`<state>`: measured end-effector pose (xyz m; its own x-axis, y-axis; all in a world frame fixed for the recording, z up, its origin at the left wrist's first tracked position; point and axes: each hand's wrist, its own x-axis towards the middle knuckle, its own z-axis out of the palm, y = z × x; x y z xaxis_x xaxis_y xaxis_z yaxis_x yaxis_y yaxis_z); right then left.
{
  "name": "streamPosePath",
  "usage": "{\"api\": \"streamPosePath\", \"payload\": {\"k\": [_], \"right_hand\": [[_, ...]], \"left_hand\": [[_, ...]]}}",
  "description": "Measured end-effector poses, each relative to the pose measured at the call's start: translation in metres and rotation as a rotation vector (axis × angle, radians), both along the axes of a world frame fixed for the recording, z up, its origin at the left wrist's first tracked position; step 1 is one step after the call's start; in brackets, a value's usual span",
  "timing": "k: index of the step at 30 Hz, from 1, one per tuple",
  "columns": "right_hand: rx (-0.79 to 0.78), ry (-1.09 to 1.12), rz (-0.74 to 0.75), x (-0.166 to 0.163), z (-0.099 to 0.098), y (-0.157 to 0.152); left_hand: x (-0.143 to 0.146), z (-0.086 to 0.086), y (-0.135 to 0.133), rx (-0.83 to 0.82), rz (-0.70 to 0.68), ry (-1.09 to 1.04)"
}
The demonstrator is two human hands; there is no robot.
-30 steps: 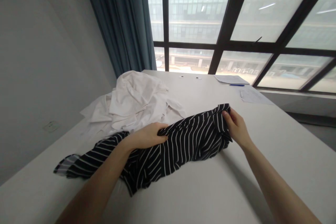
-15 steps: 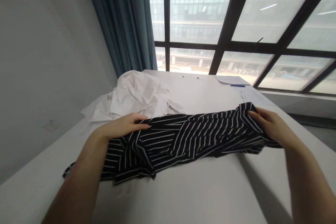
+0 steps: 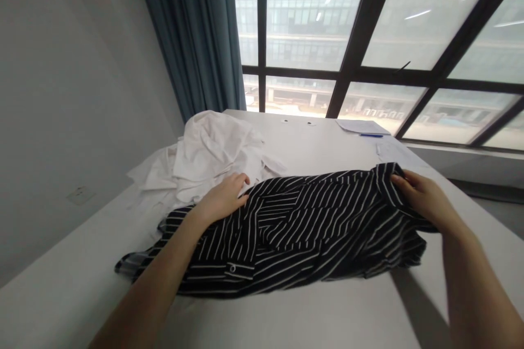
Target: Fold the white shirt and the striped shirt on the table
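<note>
Black, white-striped fabric garment (image 3: 323,223) on white table (image 3: 303,319), one end raised.
Right hand (image 3: 423,199) pinches that end, apparently supporting it; left hand (image 3: 221,199), fingers parted, rests at the far edge (no grip evident).

No readable text, papers (image 3: 360,126) seemingly blurred

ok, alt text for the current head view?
A black garment with white stripes, its right end held raised over a white table by the person's right hand, the left hand at its left part. Behind, rumpled white cloth at left; papers and a blue pen toward the far right, before a large window.
</note>
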<state>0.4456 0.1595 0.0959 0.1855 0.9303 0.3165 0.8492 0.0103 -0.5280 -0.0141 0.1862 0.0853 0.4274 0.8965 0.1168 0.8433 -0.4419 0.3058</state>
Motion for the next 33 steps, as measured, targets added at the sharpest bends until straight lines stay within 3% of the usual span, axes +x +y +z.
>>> {"api": "streamPosePath", "payload": {"k": [4, 8, 13, 18, 23, 28, 33], "right_hand": [[-0.044, -0.065, -0.007, 0.003, -0.030, 0.017], [-0.085, -0.114, 0.026, 0.005, -0.052, 0.024], [-0.230, -0.092, 0.080, 0.006, -0.068, 0.028], [-0.301, -0.085, 0.143, 0.014, -0.083, 0.032], [-0.306, -0.013, 0.170, 0.023, -0.080, 0.031], [-0.240, 0.189, 0.247, 0.021, -0.056, 0.022], [-0.157, 0.252, 0.274, 0.010, -0.032, 0.024]], "left_hand": [[0.017, -0.008, -0.008, 0.124, 0.023, 0.205], [0.038, -0.012, -0.030, 0.009, -0.002, 0.339], [0.059, -0.017, -0.056, -0.088, 0.107, 0.414], [0.059, -0.012, -0.059, -0.171, 0.094, 0.436], [0.021, 0.012, -0.038, -0.283, 0.129, 0.345], [-0.041, 0.039, -0.014, -0.346, 0.051, -0.020], [-0.094, 0.059, 0.010, -0.561, 0.033, -0.113]]}}
